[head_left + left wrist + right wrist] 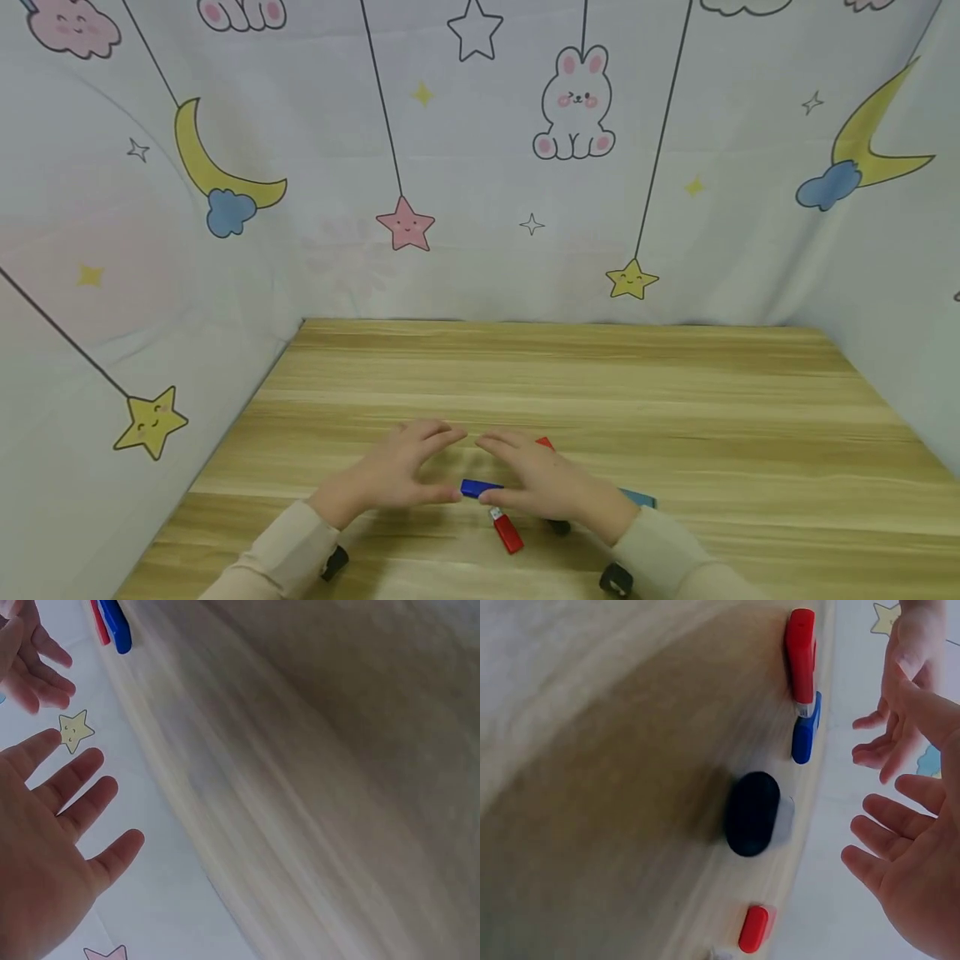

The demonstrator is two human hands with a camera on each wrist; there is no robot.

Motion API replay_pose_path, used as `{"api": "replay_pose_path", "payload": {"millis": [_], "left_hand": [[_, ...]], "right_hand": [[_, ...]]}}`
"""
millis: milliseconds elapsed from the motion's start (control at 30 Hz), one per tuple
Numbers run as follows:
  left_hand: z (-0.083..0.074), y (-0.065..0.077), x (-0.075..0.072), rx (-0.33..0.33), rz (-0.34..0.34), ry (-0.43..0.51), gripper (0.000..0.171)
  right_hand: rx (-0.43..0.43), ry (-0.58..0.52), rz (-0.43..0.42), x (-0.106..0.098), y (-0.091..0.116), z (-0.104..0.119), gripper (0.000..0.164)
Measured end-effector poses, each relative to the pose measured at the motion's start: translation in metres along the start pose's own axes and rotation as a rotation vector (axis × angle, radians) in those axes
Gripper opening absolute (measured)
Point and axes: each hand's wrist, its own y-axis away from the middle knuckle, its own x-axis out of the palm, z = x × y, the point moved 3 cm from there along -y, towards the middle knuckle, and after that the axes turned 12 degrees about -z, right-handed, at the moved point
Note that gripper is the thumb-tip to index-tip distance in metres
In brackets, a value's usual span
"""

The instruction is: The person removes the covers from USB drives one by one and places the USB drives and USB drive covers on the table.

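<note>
My left hand (pixel 397 468) hovers over the table with its fingers spread and nothing in them. Facing it, my right hand (pixel 542 482) is held the same way, fingertips apart from the left ones. Between and below the hands lie a blue USB stick (pixel 478 488), partly covered by the right hand, and a red USB stick (pixel 508 533) with its metal plug bare. Under the right hand sits a black rounded object (pixel 752 814), its kind unclear. Beyond that hand, a second red piece (pixel 754 928) shows only in part in the head view.
A teal flat object (pixel 639 498) pokes out behind the right forearm. The wooden table (pixel 570 375) reaches back to a white printed cloth (pixel 480 267), which also hangs at both sides. A small clear piece (pixel 720 954) is cut off at the right wrist view's edge.
</note>
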Motion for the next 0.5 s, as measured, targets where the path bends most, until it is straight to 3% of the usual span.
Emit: {"api": "replay_pose_path", "payload": {"millis": [500], "left_hand": [[-0.002,-0.002,0.014,0.018,0.023,0.010,0.063]], "right_hand": [[0.043,0.035,0.020,0.012,-0.008,-0.003,0.067]]}}
